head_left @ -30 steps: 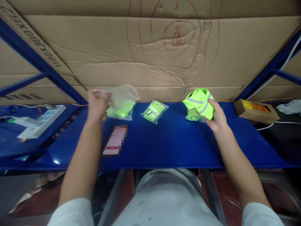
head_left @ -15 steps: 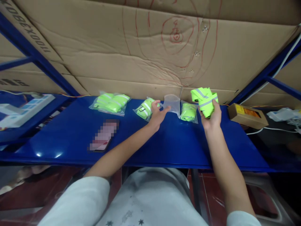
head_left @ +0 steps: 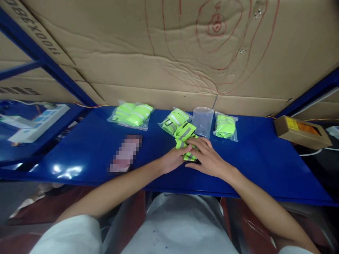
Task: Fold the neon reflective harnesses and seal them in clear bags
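Observation:
Between my hands, above the blue shelf, is a neon-yellow reflective vest point(head_left: 185, 131) with grey strips, folded into a small bundle. My left hand point(head_left: 173, 160) grips its lower left side, the thumb on top. From the right, my right hand point(head_left: 212, 157) wraps its fingers over the bundle and hides part of it. Just beyond lies an unfilled clear plastic bag point(head_left: 202, 121). It has a bagged yellow vest point(head_left: 173, 120) to its left and another bagged vest point(head_left: 225, 126) to its right.
The blue shelf point(head_left: 251, 176) stretches before me, a cardboard wall point(head_left: 119, 74) behind it. Farther left are a bag of yellow vests point(head_left: 132, 113) and a blurred-out phone point(head_left: 125, 153). At right sits a small cardboard box point(head_left: 302, 132); a white power strip point(head_left: 39, 123) lies far left.
My right hand has brought the vest left and nearer to me. My left hand, earlier by the clear bag, has come back and now holds the vest too. The view has shifted slightly.

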Demonstrator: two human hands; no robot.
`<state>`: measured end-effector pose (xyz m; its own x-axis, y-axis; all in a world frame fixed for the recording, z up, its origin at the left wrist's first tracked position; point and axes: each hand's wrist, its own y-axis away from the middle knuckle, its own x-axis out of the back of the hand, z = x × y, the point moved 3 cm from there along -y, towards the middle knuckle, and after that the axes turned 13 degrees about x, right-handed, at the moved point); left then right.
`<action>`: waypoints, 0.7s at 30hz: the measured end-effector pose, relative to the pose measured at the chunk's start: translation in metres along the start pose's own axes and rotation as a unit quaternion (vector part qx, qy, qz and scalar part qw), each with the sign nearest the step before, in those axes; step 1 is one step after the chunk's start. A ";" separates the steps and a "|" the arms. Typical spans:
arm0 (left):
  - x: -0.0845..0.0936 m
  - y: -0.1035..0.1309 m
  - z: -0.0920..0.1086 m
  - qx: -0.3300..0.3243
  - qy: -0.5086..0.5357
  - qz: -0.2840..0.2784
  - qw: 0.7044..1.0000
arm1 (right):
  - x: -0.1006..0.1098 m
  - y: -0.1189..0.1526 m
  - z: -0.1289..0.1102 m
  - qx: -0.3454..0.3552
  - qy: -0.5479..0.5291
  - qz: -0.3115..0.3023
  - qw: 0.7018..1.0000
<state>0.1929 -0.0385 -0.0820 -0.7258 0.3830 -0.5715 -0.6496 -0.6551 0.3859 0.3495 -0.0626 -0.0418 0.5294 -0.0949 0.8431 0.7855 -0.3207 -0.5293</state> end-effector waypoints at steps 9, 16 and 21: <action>0.007 0.007 0.009 0.010 0.057 -0.060 0.997 | 0.004 0.011 0.029 -0.220 -0.147 0.102 0.959; 0.009 0.014 0.030 -0.042 0.033 -0.090 0.994 | -0.002 0.016 0.041 -0.410 -0.476 0.240 0.740; 0.013 0.014 0.038 -0.083 0.019 -0.006 0.996 | 0.006 0.013 0.047 -0.451 -0.512 0.298 0.668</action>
<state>0.1659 -0.0185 -0.0566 -0.7072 0.3674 -0.6040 -0.6088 -0.7509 0.2560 0.3779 -0.0227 -0.0483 0.9662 0.0866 -0.2429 0.0691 -0.9944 -0.0795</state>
